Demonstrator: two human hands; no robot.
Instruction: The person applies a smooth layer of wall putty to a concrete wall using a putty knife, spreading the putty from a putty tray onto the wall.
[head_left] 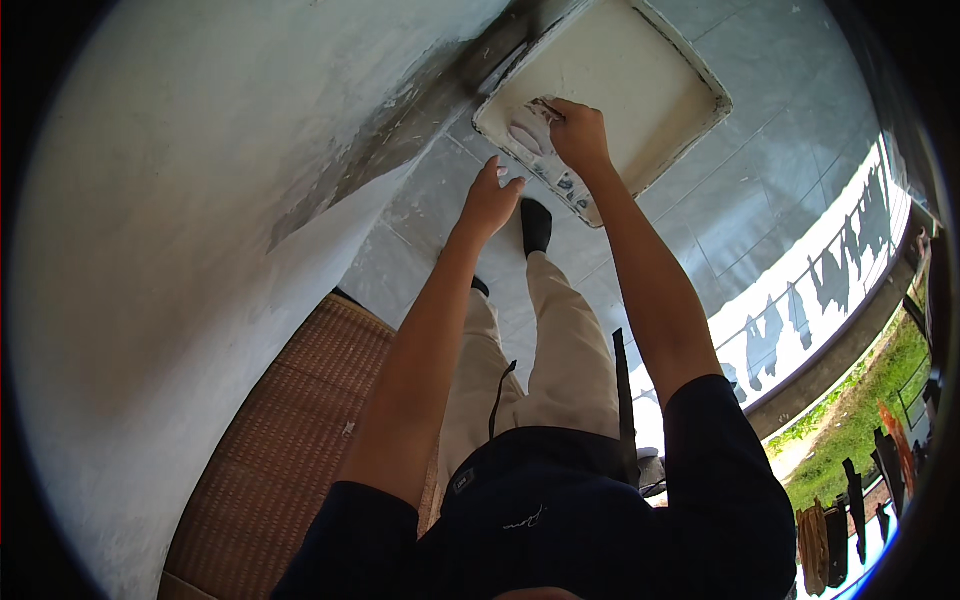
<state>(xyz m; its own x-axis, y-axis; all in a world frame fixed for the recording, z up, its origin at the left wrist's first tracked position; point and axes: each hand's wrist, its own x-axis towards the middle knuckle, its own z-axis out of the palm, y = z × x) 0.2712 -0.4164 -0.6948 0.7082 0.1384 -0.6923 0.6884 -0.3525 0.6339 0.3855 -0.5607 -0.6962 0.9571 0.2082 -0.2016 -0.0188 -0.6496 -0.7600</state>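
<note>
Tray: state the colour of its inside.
Cream, with dark marks along the rim; the tray shows best in the head view.

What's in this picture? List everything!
Shallow tray: one, cream, top middle
Wall: one, whitish, left
Floor tiles: several, grey, around the tray
Mat: one, brown, lower left
Grass: one patch, green, right
Unclear strips: several, mostly dark, lower right
Straps: two, black, lower middle
Footwear: two, black, middle
Trousers: one pair, beige, lower middle
Shirt: one, dark blue, bottom
Left hand: one, bare, left of tray
Right hand: one, bare, over tray
Forearms: two, bare, below hands
</note>
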